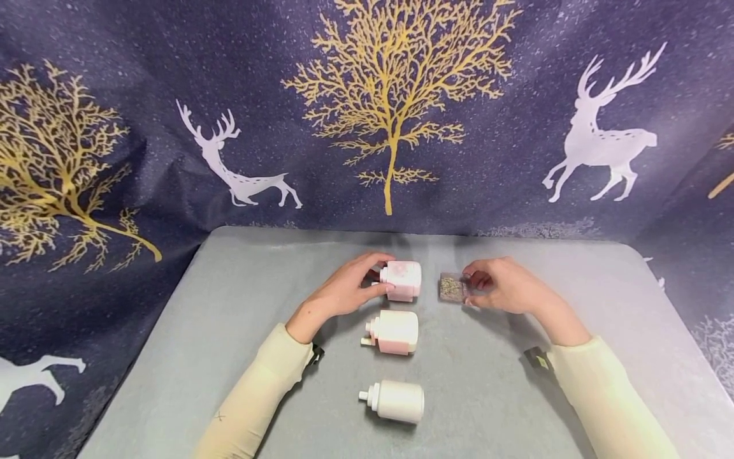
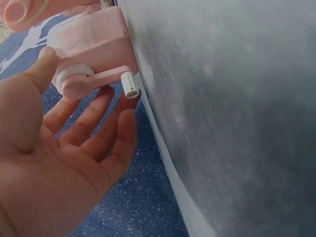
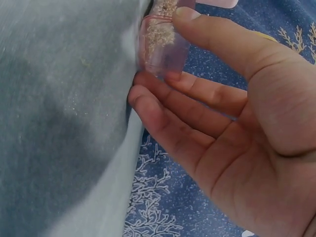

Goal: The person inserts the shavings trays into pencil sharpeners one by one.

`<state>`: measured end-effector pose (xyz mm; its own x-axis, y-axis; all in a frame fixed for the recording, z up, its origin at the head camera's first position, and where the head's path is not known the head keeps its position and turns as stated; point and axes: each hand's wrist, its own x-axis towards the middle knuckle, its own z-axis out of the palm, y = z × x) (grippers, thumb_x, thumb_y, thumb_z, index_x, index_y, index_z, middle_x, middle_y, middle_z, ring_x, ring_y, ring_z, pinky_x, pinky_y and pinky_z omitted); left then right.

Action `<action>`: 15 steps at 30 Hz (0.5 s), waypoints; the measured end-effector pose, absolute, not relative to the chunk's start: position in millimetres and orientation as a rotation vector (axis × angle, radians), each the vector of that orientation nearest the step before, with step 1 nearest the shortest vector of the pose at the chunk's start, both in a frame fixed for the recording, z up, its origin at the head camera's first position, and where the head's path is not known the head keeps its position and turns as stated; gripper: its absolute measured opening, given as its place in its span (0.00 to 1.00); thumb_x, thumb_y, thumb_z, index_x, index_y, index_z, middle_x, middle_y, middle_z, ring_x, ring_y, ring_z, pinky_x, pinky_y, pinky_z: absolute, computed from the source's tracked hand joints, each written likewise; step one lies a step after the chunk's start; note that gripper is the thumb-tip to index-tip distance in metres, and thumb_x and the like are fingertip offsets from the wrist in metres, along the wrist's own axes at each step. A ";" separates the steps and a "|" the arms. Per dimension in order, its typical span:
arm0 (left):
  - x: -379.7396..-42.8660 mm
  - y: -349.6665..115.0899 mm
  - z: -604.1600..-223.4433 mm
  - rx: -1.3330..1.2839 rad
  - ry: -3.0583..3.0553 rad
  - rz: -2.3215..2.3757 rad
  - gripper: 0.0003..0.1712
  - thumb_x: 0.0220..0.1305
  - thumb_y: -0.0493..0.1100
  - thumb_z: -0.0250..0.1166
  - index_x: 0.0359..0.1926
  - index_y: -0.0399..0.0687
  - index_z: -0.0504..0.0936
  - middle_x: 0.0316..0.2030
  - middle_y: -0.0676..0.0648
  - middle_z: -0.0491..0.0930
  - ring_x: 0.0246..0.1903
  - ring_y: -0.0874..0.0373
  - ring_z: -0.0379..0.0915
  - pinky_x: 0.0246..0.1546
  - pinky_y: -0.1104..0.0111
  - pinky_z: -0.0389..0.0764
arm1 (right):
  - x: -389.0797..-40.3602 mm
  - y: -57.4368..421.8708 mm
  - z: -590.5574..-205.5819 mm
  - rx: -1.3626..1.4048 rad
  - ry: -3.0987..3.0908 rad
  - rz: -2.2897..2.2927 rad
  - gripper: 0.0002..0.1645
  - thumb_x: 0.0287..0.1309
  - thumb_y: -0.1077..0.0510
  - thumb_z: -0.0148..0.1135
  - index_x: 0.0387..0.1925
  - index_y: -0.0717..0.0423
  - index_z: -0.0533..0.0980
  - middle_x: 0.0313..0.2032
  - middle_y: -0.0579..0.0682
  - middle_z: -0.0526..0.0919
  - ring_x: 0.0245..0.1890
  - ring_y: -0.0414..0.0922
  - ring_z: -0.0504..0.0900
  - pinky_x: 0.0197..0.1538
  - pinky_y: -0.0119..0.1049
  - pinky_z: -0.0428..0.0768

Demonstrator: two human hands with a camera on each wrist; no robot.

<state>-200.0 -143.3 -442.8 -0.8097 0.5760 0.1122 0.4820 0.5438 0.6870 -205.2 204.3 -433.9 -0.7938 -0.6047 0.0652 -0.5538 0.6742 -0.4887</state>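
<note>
A pink hand-crank pencil sharpener (image 1: 404, 279) lies farthest back in a column of three, its crank side facing left. My left hand (image 1: 348, 287) pinches it, thumb on the near side and fingers on the far side. The left wrist view shows its crank arm and white knob (image 2: 130, 85). To its right, my right hand (image 1: 507, 287) grips a small see-through pinkish shavings drawer (image 3: 160, 42) between thumb and fingers. Light-coloured shavings (image 1: 450, 289) fill part of the drawer. A narrow gap separates the drawer from the sharpener.
Nearer on the grey table (image 1: 241, 331) lie a second pink sharpener (image 1: 398, 331) and a white one (image 1: 400, 401), cranks also to the left. Behind the table hangs a dark blue cloth (image 1: 246, 64) with gold trees and white deer.
</note>
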 end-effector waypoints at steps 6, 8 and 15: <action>-199.0 -142.8 -441.9 0.877 2.657 1.128 0.32 0.66 0.58 0.62 0.68 0.59 0.67 0.61 0.56 0.70 0.51 0.59 0.74 0.52 0.60 0.77 | -204.5 199.9 -431.8 -0.983 2.803 -0.728 0.30 0.41 0.56 0.77 0.47 0.65 0.79 0.35 0.51 0.85 0.34 0.44 0.83 0.41 0.43 0.83; -198.7 -142.5 -441.1 0.871 2.657 1.130 0.32 0.65 0.57 0.62 0.68 0.59 0.67 0.61 0.56 0.70 0.50 0.59 0.74 0.52 0.60 0.77 | -203.9 198.0 -430.5 -0.981 2.802 -0.731 0.30 0.41 0.56 0.77 0.47 0.65 0.79 0.34 0.51 0.85 0.34 0.44 0.83 0.40 0.43 0.83; -197.7 -141.7 -439.9 0.857 2.662 1.111 0.32 0.65 0.56 0.63 0.68 0.59 0.68 0.60 0.55 0.72 0.49 0.62 0.75 0.52 0.63 0.77 | -200.9 191.6 -428.2 -0.997 2.808 -0.717 0.31 0.41 0.57 0.77 0.48 0.68 0.79 0.34 0.53 0.85 0.33 0.45 0.83 0.39 0.41 0.84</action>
